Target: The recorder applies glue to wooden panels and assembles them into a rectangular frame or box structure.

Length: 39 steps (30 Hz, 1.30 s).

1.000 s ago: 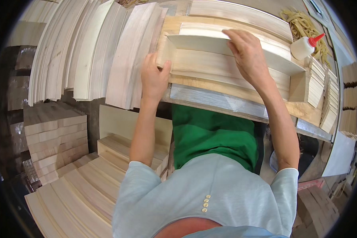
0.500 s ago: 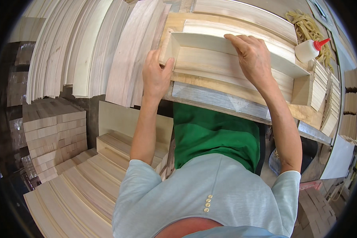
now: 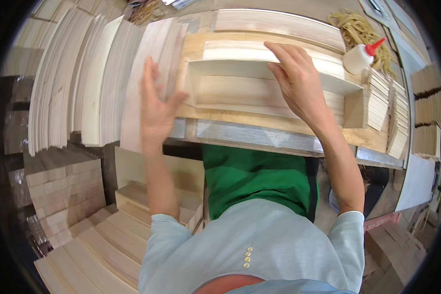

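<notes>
A long, shallow frame of pale wooden boards point(image 3: 355, 109) sits on the workbench, with a thin far wall and short end pieces. My left hand point(image 3: 157, 105) is off the frame, left of its left end, beside a stack of wide boards point(image 3: 147, 73). Its fingers and thumb are spread, slightly blurred, with nothing in them. Over the middle of the far wall is my right hand point(image 3: 299, 81), its fingers stretched out and the thumb apart from them. Whether the thumb touches the wall's top edge I cannot tell.
A white glue bottle point(image 3: 358, 59) with a red nozzle stands at the back right, beside a heap of tan bands point(image 3: 350, 27). Small wood pieces point(image 3: 379, 98) are stacked right of the frame. Upright boards point(image 3: 103, 78) fill the left. Block stacks point(image 3: 66, 191) stand lower left.
My left hand has let go of the frame's left end and moved left. My right hand's fingers have loosened from the far wall's top edge. The whole view has shifted somewhat.
</notes>
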### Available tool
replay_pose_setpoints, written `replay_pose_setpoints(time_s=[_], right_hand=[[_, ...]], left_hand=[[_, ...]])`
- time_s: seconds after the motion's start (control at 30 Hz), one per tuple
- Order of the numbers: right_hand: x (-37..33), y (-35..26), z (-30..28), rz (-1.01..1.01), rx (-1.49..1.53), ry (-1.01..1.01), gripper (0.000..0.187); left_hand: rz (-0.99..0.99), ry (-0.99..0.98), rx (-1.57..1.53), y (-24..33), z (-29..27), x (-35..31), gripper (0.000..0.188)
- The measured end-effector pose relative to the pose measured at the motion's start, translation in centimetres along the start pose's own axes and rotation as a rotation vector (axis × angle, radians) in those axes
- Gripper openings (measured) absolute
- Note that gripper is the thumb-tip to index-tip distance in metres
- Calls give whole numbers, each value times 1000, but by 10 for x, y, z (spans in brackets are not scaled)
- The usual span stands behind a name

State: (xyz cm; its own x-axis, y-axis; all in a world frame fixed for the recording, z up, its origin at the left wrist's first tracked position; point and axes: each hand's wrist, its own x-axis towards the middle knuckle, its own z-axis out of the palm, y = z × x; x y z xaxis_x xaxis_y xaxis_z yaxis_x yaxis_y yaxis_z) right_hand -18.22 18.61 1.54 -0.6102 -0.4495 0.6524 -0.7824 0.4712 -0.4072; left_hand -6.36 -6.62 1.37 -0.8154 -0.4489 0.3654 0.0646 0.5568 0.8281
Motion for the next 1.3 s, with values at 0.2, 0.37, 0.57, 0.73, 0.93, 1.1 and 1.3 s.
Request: replay_pose_setpoints(time_s=[0.2,0.37,0.57,0.73,0.93,1.1,1.3], right_hand=[[-35,-20,-71,140,46,19,33],[-82,-23,-97,305,112,-28,33],[-116,-17,-127,483,122,24,29],[-123,-15,-134,536,146,53,27],[-123,-13,-139,582,264,92,25],[-127,-14,-158,685,330,187,23],[-79,22,-189,660,425,337,35]], left_hand=[[397,-655,413,54,58,97,55],[241,-1093,808,27,154,124,65],[297,-1137,897,9,176,140,62],[233,-1144,701,9,171,150,58],[56,-1168,430,0,146,188,29],[49,-964,328,25,101,203,17],[184,-779,302,98,31,179,16]])
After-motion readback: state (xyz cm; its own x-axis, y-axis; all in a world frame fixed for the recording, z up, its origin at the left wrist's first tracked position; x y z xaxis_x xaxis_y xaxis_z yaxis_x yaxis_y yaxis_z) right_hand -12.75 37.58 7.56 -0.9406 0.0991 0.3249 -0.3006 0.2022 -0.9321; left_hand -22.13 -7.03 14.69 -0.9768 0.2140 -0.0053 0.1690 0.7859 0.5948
